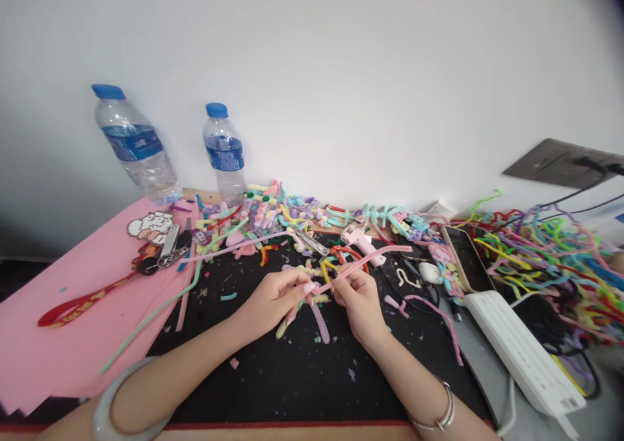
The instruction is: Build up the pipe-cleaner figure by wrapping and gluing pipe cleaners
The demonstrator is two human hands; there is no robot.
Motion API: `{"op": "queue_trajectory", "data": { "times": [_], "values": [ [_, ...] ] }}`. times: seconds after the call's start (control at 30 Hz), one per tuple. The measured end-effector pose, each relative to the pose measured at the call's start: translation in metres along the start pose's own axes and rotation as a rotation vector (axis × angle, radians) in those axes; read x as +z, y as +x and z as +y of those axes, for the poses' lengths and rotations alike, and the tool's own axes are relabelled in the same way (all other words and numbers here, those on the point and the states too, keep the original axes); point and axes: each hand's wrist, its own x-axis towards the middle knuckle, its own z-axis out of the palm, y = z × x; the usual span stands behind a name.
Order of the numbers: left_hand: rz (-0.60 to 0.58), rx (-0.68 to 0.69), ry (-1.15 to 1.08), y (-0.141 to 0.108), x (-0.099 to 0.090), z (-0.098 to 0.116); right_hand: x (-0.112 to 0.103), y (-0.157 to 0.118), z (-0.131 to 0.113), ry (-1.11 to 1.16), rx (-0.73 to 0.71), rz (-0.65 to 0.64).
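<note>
A pink pipe cleaner (377,255) runs between my two hands over the black mat, its long end sticking out to the upper right. My left hand (279,297) pinches its near end between thumb and finger. Closed on the same pipe cleaner is my right hand (359,302), its thumb on top. Just behind my right hand lie a bent yellow pipe cleaner (326,271) and a red one (364,264). A lilac piece (320,325) lies below, between the hands. A pale pink glue gun (361,241) rests a little farther back.
Two water bottles (225,152) stand by the wall. Pink sheets (82,265) with a red strap (80,303) lie left. Pipe cleaner pieces (273,210) are heaped along the back. To the right are a phone (468,257), a white power strip (524,353) and tangled pipe cleaners (546,252).
</note>
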Motion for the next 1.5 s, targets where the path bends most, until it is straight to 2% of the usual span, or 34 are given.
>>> {"op": "queue_trajectory", "data": {
  "times": [0.27,0.4,0.57,0.63,0.73,0.8,1.13,1.3,1.4,1.5],
  "values": [
    [0.021,-0.017,0.028,0.000,0.001,-0.003,0.005,-0.005,0.000,-0.094,-0.034,-0.072],
    [-0.090,-0.076,0.040,-0.002,0.002,0.001,0.003,-0.006,0.000,-0.128,-0.026,-0.107],
    [-0.243,-0.119,0.083,-0.006,0.006,0.005,0.003,-0.009,-0.003,-0.172,-0.008,-0.269],
    [-0.215,-0.107,0.067,-0.006,0.006,0.004,0.004,-0.009,-0.002,-0.152,0.011,-0.225],
    [-0.106,-0.024,0.036,-0.004,0.003,0.000,0.003,-0.008,-0.002,-0.104,0.013,-0.087],
    [-0.058,0.017,0.026,-0.003,0.001,-0.003,0.002,-0.006,-0.002,-0.095,0.009,-0.045],
    [-0.084,0.008,0.145,-0.004,0.000,0.004,0.001,-0.005,-0.003,-0.213,-0.027,-0.049],
    [-0.039,-0.012,0.147,-0.003,-0.001,-0.002,-0.004,-0.004,-0.004,-0.274,-0.084,-0.076],
    [0.056,-0.021,0.076,0.000,-0.005,-0.005,-0.011,0.000,-0.008,-0.438,-0.209,-0.013],
    [0.164,-0.010,-0.001,0.005,-0.009,-0.006,-0.020,0.007,-0.009,-0.744,-0.340,0.093]
  ]
}}
